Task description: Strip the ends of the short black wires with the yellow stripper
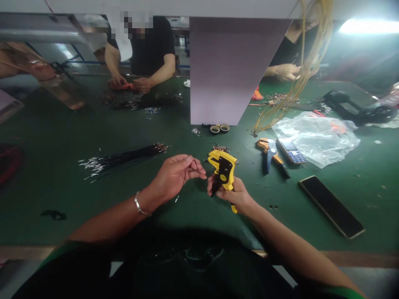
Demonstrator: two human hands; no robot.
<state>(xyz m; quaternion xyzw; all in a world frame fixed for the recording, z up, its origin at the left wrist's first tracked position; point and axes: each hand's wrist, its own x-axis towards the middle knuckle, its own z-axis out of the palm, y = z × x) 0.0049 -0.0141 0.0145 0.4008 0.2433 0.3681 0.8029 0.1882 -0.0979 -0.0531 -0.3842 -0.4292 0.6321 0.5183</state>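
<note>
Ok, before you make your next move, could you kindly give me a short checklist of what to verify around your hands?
1. Yellow wire stripper held in the right hand: ok, the fingers wrap around it.
2. Wire in the stripper's grip: cannot tell, none shows clearly.
3. Thin wire at the left hand: cannot tell, it is too fine to see whether the fingers hold it.
4. Bundle of black wires beside the left hand: ok, it lies on the green mat apart from the hands.
5. Blue-handled stripper and black phone: ok, both lie apart from the hands.
</note>
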